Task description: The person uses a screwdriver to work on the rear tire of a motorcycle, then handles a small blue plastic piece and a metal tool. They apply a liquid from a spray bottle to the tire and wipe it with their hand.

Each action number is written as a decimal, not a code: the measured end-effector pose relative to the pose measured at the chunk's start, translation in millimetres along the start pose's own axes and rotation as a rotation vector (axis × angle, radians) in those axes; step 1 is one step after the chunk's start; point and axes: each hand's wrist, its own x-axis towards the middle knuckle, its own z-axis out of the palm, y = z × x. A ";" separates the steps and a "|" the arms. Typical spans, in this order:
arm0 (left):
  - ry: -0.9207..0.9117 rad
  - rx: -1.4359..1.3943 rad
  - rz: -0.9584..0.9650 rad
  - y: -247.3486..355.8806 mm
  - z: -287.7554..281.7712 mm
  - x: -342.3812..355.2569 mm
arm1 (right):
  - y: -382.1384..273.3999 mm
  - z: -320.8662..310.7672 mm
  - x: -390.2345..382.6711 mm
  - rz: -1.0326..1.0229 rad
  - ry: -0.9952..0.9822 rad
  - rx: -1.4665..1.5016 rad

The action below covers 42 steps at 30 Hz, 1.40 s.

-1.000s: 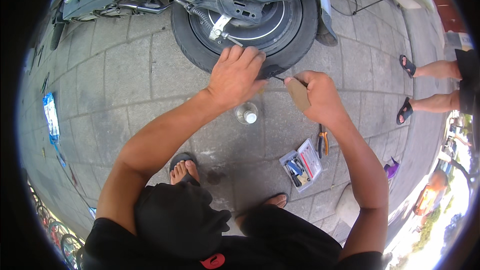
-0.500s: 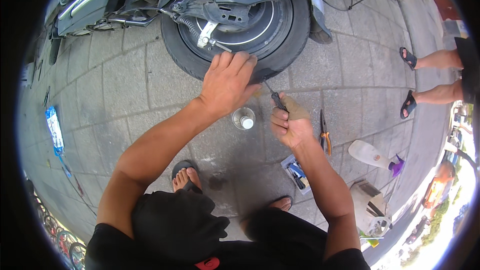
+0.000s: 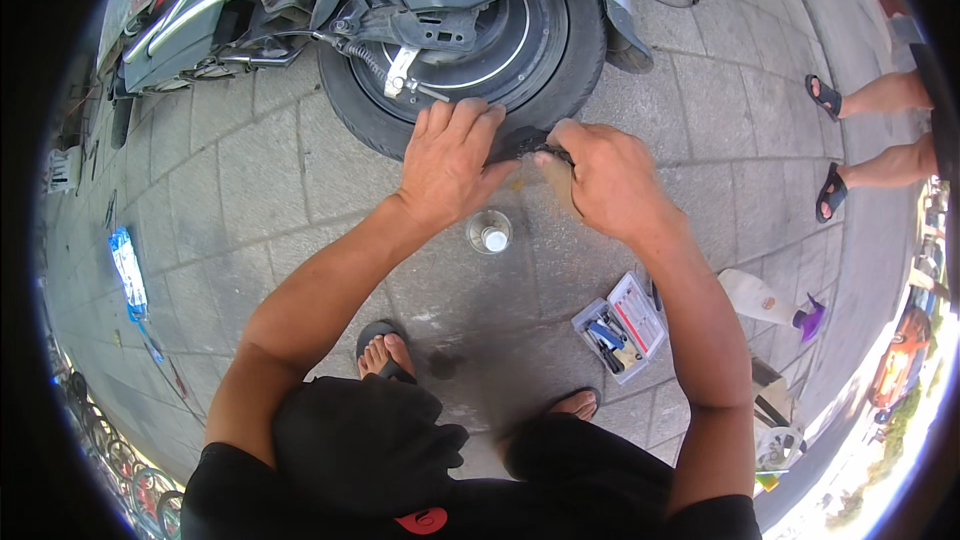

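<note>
On the tyre [image 3: 360, 110] of a motorbike or scooter wheel lies my left hand [image 3: 452, 155], fingers curled over the sidewall and thumb near the tread. Close by, my right hand [image 3: 612, 180] is closed round a dark-handled tool [image 3: 560, 153]. Its thin tip is hidden at the tread, close to a dark, rough patch. A tan piece [image 3: 560, 183], its kind unclear, shows along the right thumb and palm. Below the tyre, between my forearms, a small clear container with a white cap [image 3: 493, 238] stands on the paving.
An open case [image 3: 620, 330] of small tools lies by my right forearm. Beyond that forearm are a white spray bottle with a purple head [image 3: 765, 297] and a bin-like container [image 3: 775, 405]. A blue package [image 3: 127, 270] lies far left. Another person's sandalled feet [image 3: 828, 190] are at right.
My right hand has turned over and moved up to the tyre, bringing the tool against the tread. My left hand stays on the tyre. My right forearm now mostly covers the orange-handled pliers.
</note>
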 end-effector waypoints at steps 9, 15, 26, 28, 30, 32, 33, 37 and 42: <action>0.009 0.014 0.005 -0.9 -1.6 0.1 | -6.0 89.1 -60.1 0.773 0.180 1.310; 0.000 -0.001 0.033 -5.6 -5.3 -0.5 | -58.4 69.4 -57.5 0.402 0.415 0.367; -0.020 -0.040 0.036 -9.7 -8.5 -1.2 | -52.2 32.1 -66.5 0.016 0.255 -0.323; -0.016 -0.044 0.027 -11.5 -10.0 -2.5 | -54.9 17.3 -59.1 -0.070 0.199 -0.396; -0.011 -0.053 0.024 -11.6 -10.7 -4.6 | -53.3 0.2 -50.5 -0.174 0.131 -0.453; -0.006 -0.062 0.034 -11.2 -9.9 -3.5 | -46.2 -13.3 -39.1 -0.294 0.062 -0.489; -0.011 -0.056 0.013 -11.9 -9.6 -7.3 | -52.3 -14.5 -32.4 -0.320 0.022 -0.520; 0.011 -0.053 -0.011 -8.7 -4.6 -4.1 | -66.6 3.3 -33.5 -0.279 -0.040 -0.589; 0.024 -0.006 0.018 -2.7 0.0 5.6 | -27.7 30.6 -60.0 0.154 0.135 0.028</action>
